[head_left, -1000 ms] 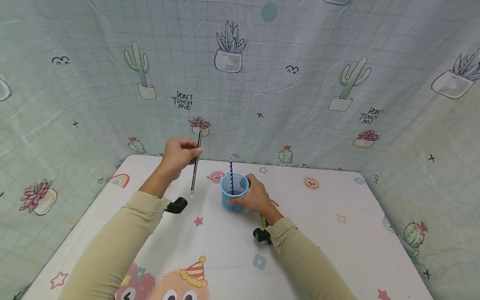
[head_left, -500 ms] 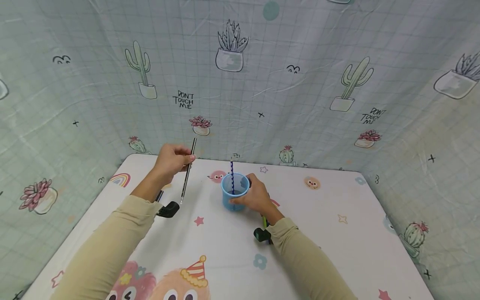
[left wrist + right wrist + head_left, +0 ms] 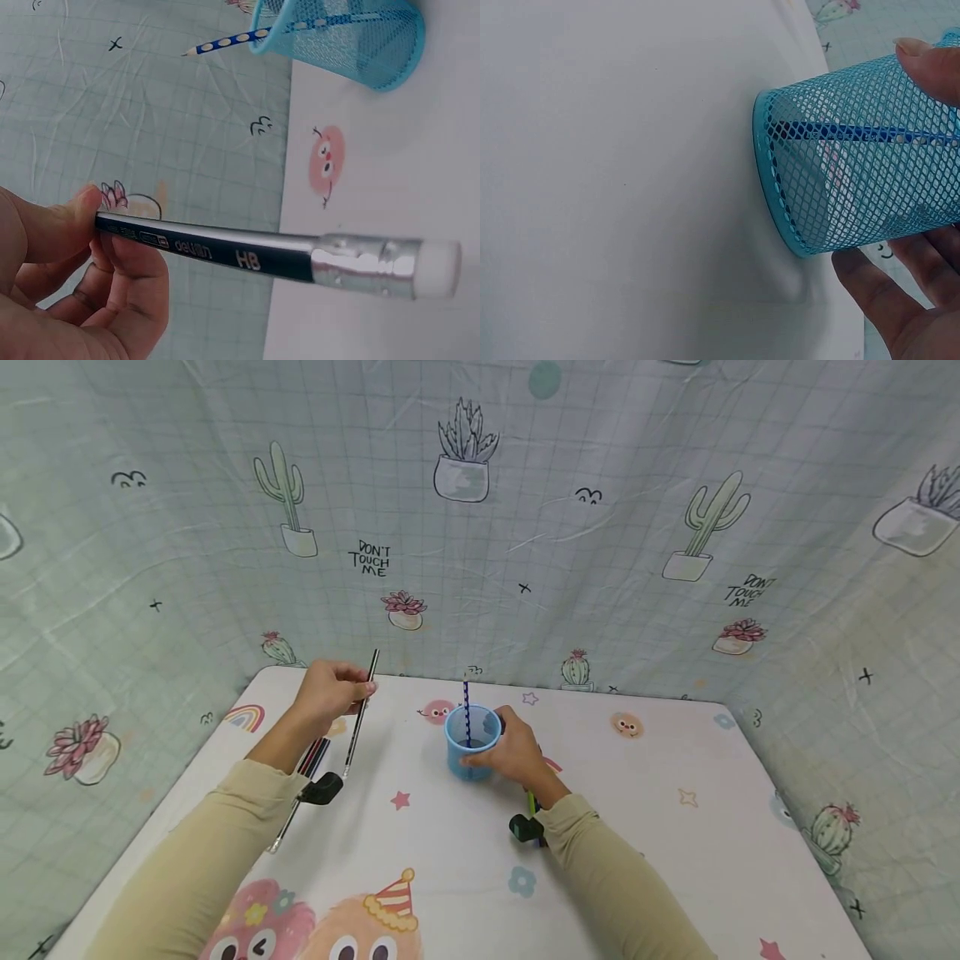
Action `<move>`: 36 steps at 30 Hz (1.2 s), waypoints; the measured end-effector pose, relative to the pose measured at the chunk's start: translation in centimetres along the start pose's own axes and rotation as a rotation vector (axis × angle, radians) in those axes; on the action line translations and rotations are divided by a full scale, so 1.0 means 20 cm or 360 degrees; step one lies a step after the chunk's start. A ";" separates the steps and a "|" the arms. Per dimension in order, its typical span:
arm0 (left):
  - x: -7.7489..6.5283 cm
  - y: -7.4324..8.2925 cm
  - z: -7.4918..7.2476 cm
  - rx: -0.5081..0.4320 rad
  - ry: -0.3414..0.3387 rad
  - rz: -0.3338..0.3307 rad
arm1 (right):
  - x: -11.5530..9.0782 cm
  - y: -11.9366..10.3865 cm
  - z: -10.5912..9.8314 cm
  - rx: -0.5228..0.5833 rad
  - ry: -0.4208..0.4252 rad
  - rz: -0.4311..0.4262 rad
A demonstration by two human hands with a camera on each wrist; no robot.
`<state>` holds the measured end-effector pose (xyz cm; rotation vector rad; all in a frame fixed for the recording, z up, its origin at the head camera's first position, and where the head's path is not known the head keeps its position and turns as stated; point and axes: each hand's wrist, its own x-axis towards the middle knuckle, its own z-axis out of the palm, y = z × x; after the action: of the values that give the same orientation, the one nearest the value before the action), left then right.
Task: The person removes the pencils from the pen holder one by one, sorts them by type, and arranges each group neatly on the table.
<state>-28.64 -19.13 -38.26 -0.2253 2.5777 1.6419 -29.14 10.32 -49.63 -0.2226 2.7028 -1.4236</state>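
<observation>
My left hand (image 3: pixel 330 693) pinches a black-and-silver pencil (image 3: pixel 247 251) between thumb and fingers, its white eraser end pointing down. In the left wrist view the letters HB show on its side. My right hand (image 3: pixel 517 747) grips a light blue mesh pencil cup (image 3: pixel 855 157) around its side, thumb and fingers on opposite walls. Inside the cup a blue pencil with pale dots (image 3: pixel 467 714) stands upright, sharpened tip up. The held pencil is to the left of the cup, apart from it.
Several dark pencils (image 3: pixel 313 758) lie on the white printed table cover (image 3: pixel 450 860), partly hidden beneath my left wrist. Green and dark items (image 3: pixel 533 803) lie partly hidden under my right wrist. A patterned cloth (image 3: pixel 615 610) hangs behind the table.
My left hand has moved left and down toward me with the pencil, away from the cup, uncovering the dark pencils on the table. The right hand and cup stay in place.
</observation>
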 end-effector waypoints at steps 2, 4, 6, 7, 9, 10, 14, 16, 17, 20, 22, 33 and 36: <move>0.00 -0.02 -0.01 0.0015 0.0002 -0.0009 | 0.00 0.00 0.00 0.0001 -0.0001 0.0002; 0.00 -0.03 -0.01 0.0025 0.0008 -0.0017 | 0.00 0.00 -0.01 0.0001 0.0000 -0.0006; 0.00 -0.05 -0.02 0.0036 0.0021 -0.0028 | 0.01 0.00 -0.01 0.0001 -0.0002 -0.0015; -0.01 -0.06 -0.02 0.0047 0.0029 -0.0034 | 0.01 0.00 -0.01 0.0002 -0.0004 -0.0021; -0.01 -0.09 -0.03 0.0060 0.0040 -0.0045 | 0.01 0.01 -0.01 0.0002 -0.0004 -0.0030; -0.01 -0.10 -0.03 0.0065 0.0042 -0.0046 | 0.01 0.01 -0.01 0.0003 -0.0004 -0.0033; -0.01 -0.14 -0.05 0.0062 0.0037 -0.0050 | 0.01 0.01 0.00 0.0008 0.0001 -0.0033; -0.01 -0.17 -0.05 0.0058 0.0033 -0.0056 | 0.01 0.01 0.00 0.0011 0.0000 -0.0031; -0.01 -0.18 -0.06 0.0058 0.0033 -0.0064 | 0.01 0.01 0.00 0.0013 -0.0001 -0.0028; -0.01 -0.21 -0.06 0.0070 0.0038 -0.0092 | 0.01 0.01 0.00 0.0016 0.0001 -0.0021; -0.01 -0.23 -0.07 0.0071 0.0046 -0.0104 | 0.01 0.01 0.00 0.0017 0.0002 -0.0017; -0.02 -0.36 -0.09 0.0118 0.0055 -0.0127 | 0.00 0.00 0.00 0.0003 -0.0007 0.0018; -0.03 -0.38 -0.10 0.0127 0.0050 -0.0148 | 0.00 0.00 0.00 0.0018 -0.0004 -0.0020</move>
<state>-26.73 -24.05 -44.19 -0.3629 2.6061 1.5135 -29.14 10.37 -49.70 -0.2410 2.6954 -1.4407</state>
